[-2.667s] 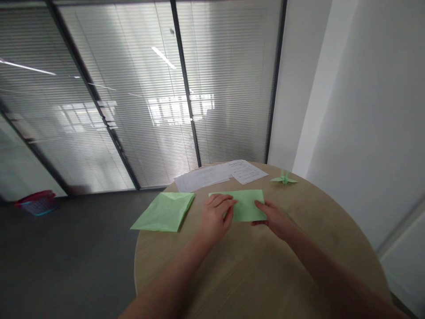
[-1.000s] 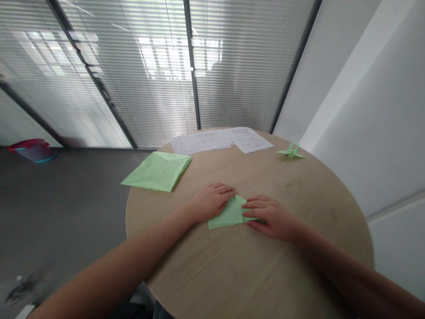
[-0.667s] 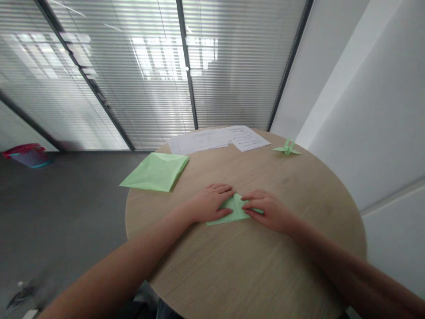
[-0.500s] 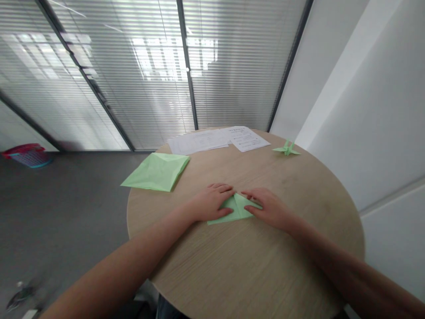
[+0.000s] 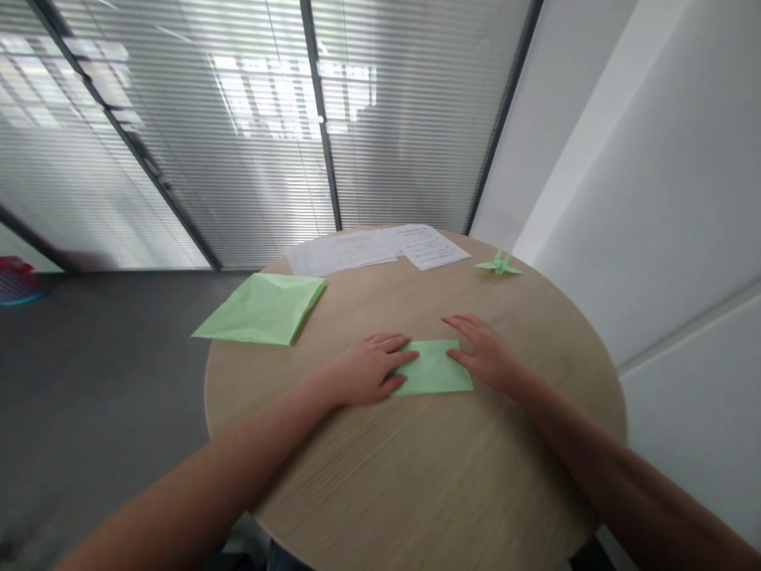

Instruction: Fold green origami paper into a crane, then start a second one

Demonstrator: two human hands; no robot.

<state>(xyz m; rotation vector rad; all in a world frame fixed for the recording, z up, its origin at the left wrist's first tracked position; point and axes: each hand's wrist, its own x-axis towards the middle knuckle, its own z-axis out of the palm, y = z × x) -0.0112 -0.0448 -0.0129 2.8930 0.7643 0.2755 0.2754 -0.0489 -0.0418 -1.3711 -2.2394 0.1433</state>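
Observation:
A pale green sheet of origami paper (image 5: 435,369), rectangular in outline, lies on the round wooden table (image 5: 380,476) between my hands. My left hand (image 5: 372,368) rests on its left end, fingers stretched out and pressing it flat; that end is partly covered. At the right end is my right hand (image 5: 481,349), its fingers extended and apart. Its thumb is at the paper's right edge, and whether it touches I cannot tell. Nothing is gripped in either hand.
A larger green paper stack (image 5: 261,309) overhangs the table's left edge. Printed white sheets (image 5: 369,247) lie at the far edge, and a folded green paper crane (image 5: 498,264) stands at the far right. A basket (image 5: 17,281) sits on the floor at left.
The paper's outline has gone from a triangle to a rectangle. My right hand has come off its surface to the right edge. The whole view has shifted slightly.

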